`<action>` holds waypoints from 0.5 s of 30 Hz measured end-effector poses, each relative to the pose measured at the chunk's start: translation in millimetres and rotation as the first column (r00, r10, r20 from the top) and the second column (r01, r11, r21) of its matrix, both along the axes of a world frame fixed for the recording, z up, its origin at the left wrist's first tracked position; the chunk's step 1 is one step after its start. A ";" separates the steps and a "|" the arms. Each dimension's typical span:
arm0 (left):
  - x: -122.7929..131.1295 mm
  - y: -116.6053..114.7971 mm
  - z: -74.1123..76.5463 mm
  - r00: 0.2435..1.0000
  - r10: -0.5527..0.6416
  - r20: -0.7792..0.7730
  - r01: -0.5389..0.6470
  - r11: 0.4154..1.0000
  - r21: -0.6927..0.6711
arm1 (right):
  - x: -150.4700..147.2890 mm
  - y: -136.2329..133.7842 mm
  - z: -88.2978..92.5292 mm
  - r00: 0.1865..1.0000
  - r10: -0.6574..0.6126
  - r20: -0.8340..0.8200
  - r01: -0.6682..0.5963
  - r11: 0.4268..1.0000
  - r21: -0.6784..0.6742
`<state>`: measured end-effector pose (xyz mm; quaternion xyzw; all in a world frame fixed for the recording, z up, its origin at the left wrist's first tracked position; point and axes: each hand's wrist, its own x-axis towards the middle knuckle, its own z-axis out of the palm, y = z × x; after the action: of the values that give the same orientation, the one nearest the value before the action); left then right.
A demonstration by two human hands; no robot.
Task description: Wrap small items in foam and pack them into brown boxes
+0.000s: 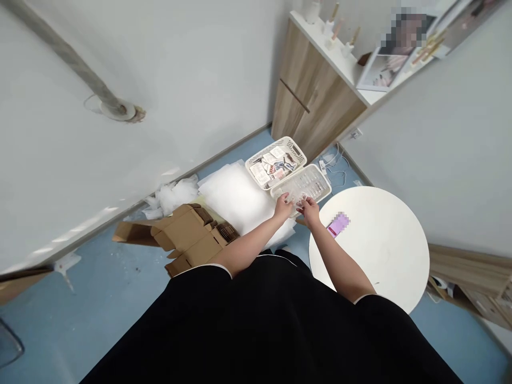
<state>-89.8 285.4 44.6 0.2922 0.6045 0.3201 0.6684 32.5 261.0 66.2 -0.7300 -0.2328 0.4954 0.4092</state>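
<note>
- Narrow bend of thumb and fingers at the right hand (310,209), over the near edge of a white basket (329,186); the fingertips meet at something small and pale, too small to tell whether it is held or only touched.
- Left hand (283,208) just beside it, fingers curled over the same basket's near left corner; I cannot tell whether they hold anything.
- Small clear pieces (314,184) lie inside this basket, lined up toward its far right edge.
- Against its far left edge stands a second basket (298,144), full of packets (277,165) in white, red and blue.
- White sheets (236,194) lie stacked left of both baskets, with brown cardboard (188,234) beside them and crumpled clear film (178,196) along the wall.
- Near the left edge of the round table (376,245), at the person's right, lies a phone with a purple screen (338,225).
- Beyond the baskets stands a wood-grain cabinet (312,90); its white top carries small pots (328,26) along one edge and a framed picture (396,53) near the near corner.
- White cables (340,168) trail on the blue floor (120,298) between basket and cabinet.
</note>
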 end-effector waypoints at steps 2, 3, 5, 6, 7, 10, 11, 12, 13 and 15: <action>17.7 -13.3 3.8 0.996 -0.080 -0.026 0.081 0.996 0.042 | 16.9 -26.5 8.1 0.992 -0.084 -0.097 0.087 0.996 0.025; 29.1 -20.8 5.3 0.992 -0.126 -0.027 0.128 0.990 0.061 | 27.5 -42.0 10.9 0.986 -0.120 -0.113 0.123 0.992 0.028; 56.7 -39.6 5.7 0.971 -0.235 -0.040 0.238 0.966 0.100 | 52.7 -79.1 12.6 0.972 -0.203 -0.114 0.207 0.978 0.022; 72.3 -51.9 4.0 0.953 -0.298 -0.055 0.303 0.947 0.111 | 66.6 -101.3 11.1 0.961 -0.256 -0.108 0.259 0.966 0.012; 88.7 -66.7 0.9 0.927 -0.367 -0.070 0.373 0.921 0.112 | 80.8 -125.9 8.1 0.945 -0.313 -0.098 0.315 0.949 -0.004; 136.8 -127.0 -16.9 0.829 -0.551 -0.094 0.555 0.831 0.025 | 120.6 -211.6 -7.2 0.885 -0.463 -0.047 0.456 0.883 -0.112; 151.0 -151.3 -24.6 0.797 -0.597 -0.089 0.597 0.802 -0.026 | 132.0 -242.0 -13.0 0.870 -0.492 -0.019 0.483 0.860 -0.164; 163.5 -176.5 -32.3 0.768 -0.635 -0.080 0.630 0.773 -0.077 | 142.4 -271.9 -18.7 0.861 -0.508 0.010 0.498 0.840 -0.217; 174.4 -201.7 -39.7 0.742 -0.667 -0.068 0.657 0.743 -0.127 | 151.7 -300.5 -23.8 0.857 -0.514 0.039 0.504 0.821 -0.268; 191.0 -248.5 -52.0 0.688 -0.725 -0.042 0.703 0.679 -0.212 | 168.0 -350.0 -32.1 0.859 -0.503 0.095 0.500 0.785 -0.366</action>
<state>101.3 36.9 -7.4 0.4626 0.5082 -0.0406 0.7253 200.5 -89.1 34.2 -0.8284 0.0707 0.4071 0.3781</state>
